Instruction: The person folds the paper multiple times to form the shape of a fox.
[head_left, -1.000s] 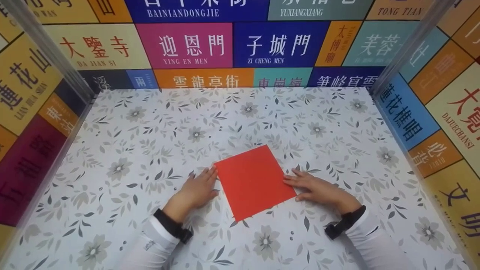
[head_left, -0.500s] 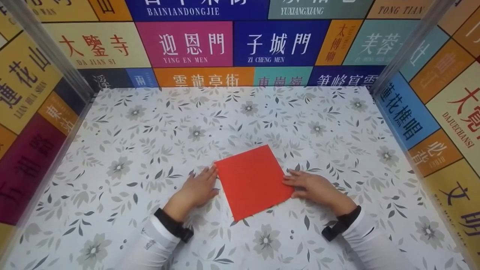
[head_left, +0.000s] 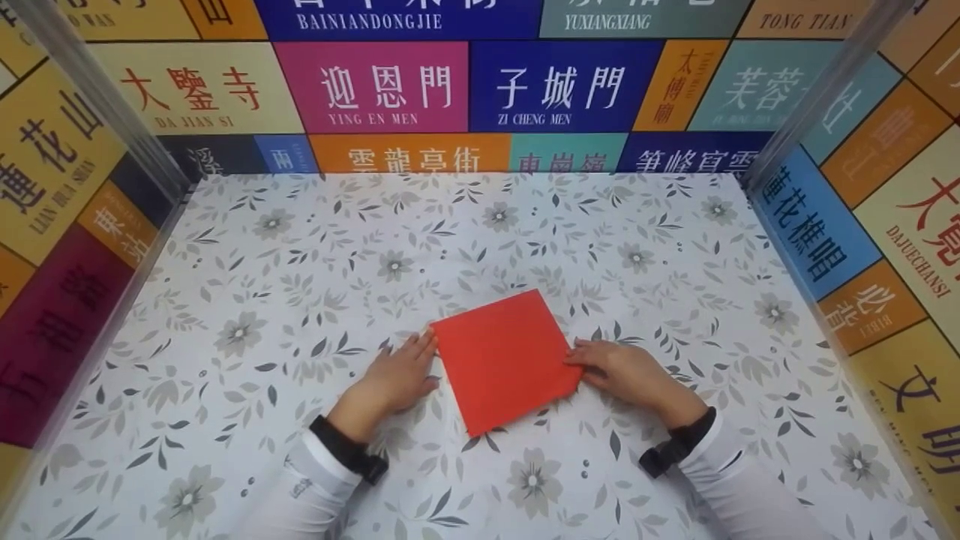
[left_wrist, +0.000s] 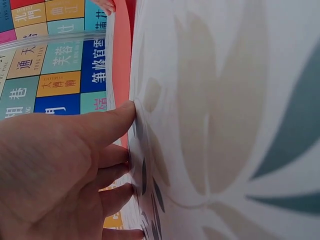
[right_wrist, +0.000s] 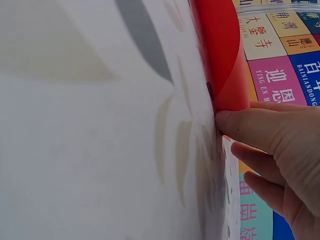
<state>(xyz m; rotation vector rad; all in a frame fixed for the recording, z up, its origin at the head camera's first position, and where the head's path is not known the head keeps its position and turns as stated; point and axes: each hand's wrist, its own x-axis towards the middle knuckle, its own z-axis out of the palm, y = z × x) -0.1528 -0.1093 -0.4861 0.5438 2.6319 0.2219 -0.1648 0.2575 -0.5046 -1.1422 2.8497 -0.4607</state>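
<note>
A flat, smooth, four-sided sheet of bright red paper [head_left: 499,364] lies between the person's hands on the bench [head_left: 315,247], set askew to its edges, its far corner pointing away and its near corner towards the person. The bench top is a smooth white surface printed with grey, many-petalled flowers and slender pointed leaves in beige and slate. The left hand [head_left: 394,379] rests with its fingers extended and grasps nothing, its fingertips touching the sheet's left corner and its thumb on the white surface just beside the paper. The right hand [head_left: 630,379] is nearly closed at thumb and forefinger, pinching the sheet's right corner; the right wrist view shows the paper there bending up in a soft rounded curve, deep red on one face and paler on the other, with the remaining fingers loosely bent. Each wrist carries a black band with a blocky fitting, the left band [head_left: 346,454] and the right band [head_left: 679,442], below white sleeves [head_left: 750,480]. Around the bench stand panels [head_left: 371,90] of coloured rectangles bearing Chinese characters and Latin lettering, with clear glossy strips [head_left: 124,112] at the corners.
</note>
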